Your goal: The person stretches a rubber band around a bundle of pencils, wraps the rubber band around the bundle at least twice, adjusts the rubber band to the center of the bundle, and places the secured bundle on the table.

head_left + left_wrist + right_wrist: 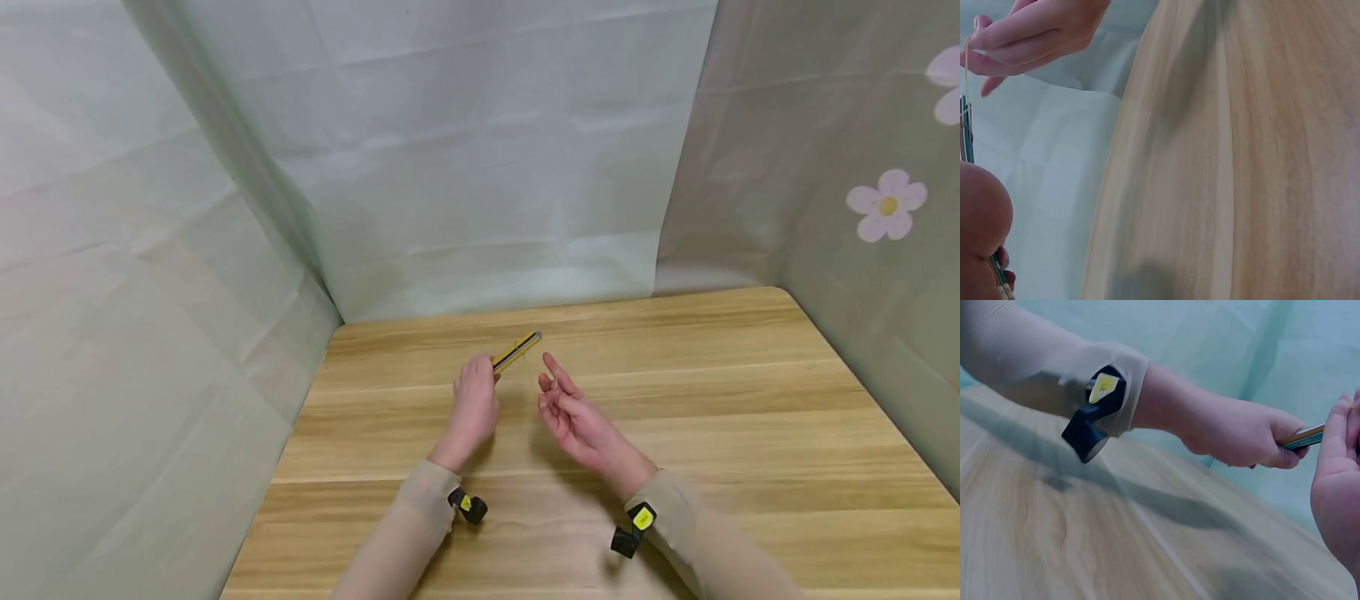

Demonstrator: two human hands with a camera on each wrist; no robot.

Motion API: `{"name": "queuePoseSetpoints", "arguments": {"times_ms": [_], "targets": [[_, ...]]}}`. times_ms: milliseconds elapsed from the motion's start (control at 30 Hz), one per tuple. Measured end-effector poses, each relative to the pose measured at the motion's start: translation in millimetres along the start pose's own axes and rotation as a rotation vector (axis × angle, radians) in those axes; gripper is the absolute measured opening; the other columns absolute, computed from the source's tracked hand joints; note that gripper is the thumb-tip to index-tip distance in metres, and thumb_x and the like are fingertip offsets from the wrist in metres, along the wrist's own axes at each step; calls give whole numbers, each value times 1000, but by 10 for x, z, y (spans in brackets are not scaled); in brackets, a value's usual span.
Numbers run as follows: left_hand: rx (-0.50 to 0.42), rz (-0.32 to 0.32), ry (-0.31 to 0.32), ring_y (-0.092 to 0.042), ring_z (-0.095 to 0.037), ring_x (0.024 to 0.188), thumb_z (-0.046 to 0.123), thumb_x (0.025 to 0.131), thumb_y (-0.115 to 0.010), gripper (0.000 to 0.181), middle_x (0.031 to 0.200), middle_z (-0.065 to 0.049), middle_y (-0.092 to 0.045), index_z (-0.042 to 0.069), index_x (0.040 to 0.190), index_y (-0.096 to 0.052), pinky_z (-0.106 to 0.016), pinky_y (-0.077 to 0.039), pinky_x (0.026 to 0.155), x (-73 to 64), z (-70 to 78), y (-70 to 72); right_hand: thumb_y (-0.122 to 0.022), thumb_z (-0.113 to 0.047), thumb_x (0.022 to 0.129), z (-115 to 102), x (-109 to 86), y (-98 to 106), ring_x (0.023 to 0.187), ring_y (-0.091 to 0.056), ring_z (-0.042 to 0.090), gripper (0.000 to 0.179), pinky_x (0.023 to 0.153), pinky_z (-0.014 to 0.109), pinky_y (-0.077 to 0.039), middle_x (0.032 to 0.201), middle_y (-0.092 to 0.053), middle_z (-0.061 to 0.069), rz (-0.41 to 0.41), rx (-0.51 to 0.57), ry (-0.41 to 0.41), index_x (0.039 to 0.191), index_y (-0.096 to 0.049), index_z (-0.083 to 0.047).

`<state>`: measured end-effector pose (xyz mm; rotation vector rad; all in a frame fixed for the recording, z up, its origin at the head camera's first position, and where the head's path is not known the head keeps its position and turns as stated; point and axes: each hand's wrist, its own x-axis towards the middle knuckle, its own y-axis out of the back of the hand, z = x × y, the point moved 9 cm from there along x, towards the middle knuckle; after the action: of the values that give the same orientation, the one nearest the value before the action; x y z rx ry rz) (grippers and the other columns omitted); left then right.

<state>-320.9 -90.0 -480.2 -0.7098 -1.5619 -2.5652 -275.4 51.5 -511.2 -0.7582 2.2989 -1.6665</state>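
Observation:
My left hand (474, 402) grips a slim bundle of what look like pencils (516, 352), yellow with dark stripes, tilted up toward the right above the table. A thin rubber band (967, 75) runs taut from the bundle to the fingers of my right hand (583, 427), as the left wrist view shows. The right hand is palm up, its thumb and some fingers bent together at the band and its index finger straighter. In the right wrist view the left fist covers the lower part of the pencils (1307, 435). How many pencils there are is hard to tell.
Below both hands spreads a wood-grain table (750, 433). Pale cloth curtains (480, 167) stand behind it and at the left, and a curtain with a white flower print (887, 205) hangs at the right. Each wrist wears a black strapped camera (468, 506).

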Motion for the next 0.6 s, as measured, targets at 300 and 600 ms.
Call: {"name": "queuePoseSetpoints", "arguments": {"times_ms": [300,600], "targets": [[129,-27,-241,-56,-31,102,-12,92,-61,33,112,-12,-60,1,122,-58,-42,-43,81,-92,172,28,-51,2,109,-73,-77,154,92,-70,9,28,93,21,-56,107,-69,3,179,-36,13,120,-75,-10],[279,-94,-345,-47,-25,96,-12,90,-56,31,105,-6,-52,7,114,-55,-41,-38,81,-165,168,-7,-55,-7,111,-294,-166,370,87,-72,5,32,86,17,-57,99,-69,1,294,-425,-27,142,-62,-2]]}}
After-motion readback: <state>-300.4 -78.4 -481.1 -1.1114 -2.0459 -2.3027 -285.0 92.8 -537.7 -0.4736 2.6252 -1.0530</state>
